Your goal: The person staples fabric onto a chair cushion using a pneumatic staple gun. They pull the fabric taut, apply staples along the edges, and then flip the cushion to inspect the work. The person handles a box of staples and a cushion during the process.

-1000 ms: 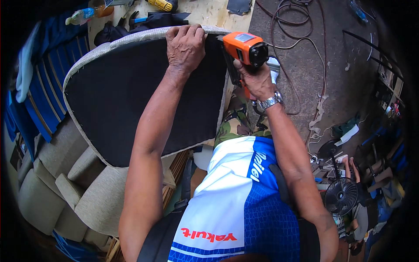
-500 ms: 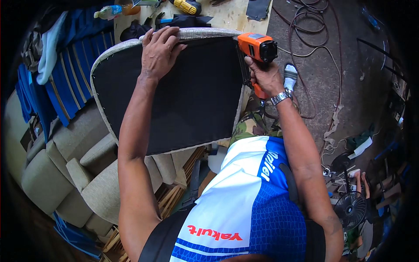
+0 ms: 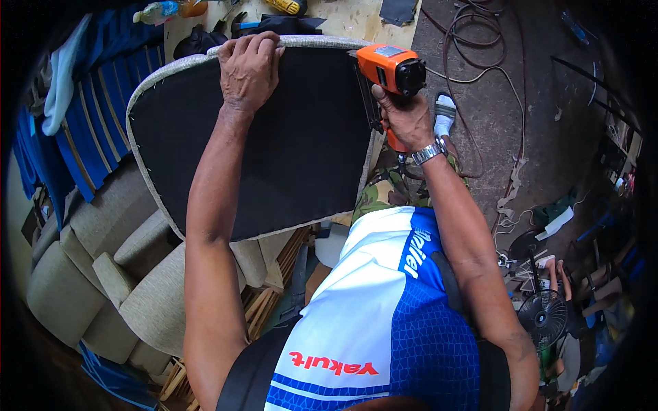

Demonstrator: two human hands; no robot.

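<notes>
A padded seat panel (image 3: 274, 151) stands before me, its black backing cloth facing me. Light grey woven fabric wraps over its rim, with small staples along the left side. My left hand (image 3: 247, 75) is closed over the panel's far edge, fingers curled across the grey fabric. In my right hand (image 3: 406, 120) is an orange staple gun (image 3: 387, 67), gripped by the handle. The gun's nose is at the panel's far right corner; whether it presses on the fabric I cannot tell. A hose fitting shows below the handle.
Behind the panel is a wooden worktop (image 3: 343, 20) with a yellow tool (image 3: 286, 7), bottles and a dark cloth scrap (image 3: 397, 11). Grey cushions (image 3: 154, 301) and blue slatted pieces (image 3: 103, 123) lie left. Hoses (image 3: 473, 41) coil on the floor at right, beyond a fan (image 3: 543, 318).
The whole view has shifted slightly, so most things sit a little further left. My left thumb has drawn in closer to the fingers. The staple gun stays at the far right corner.
</notes>
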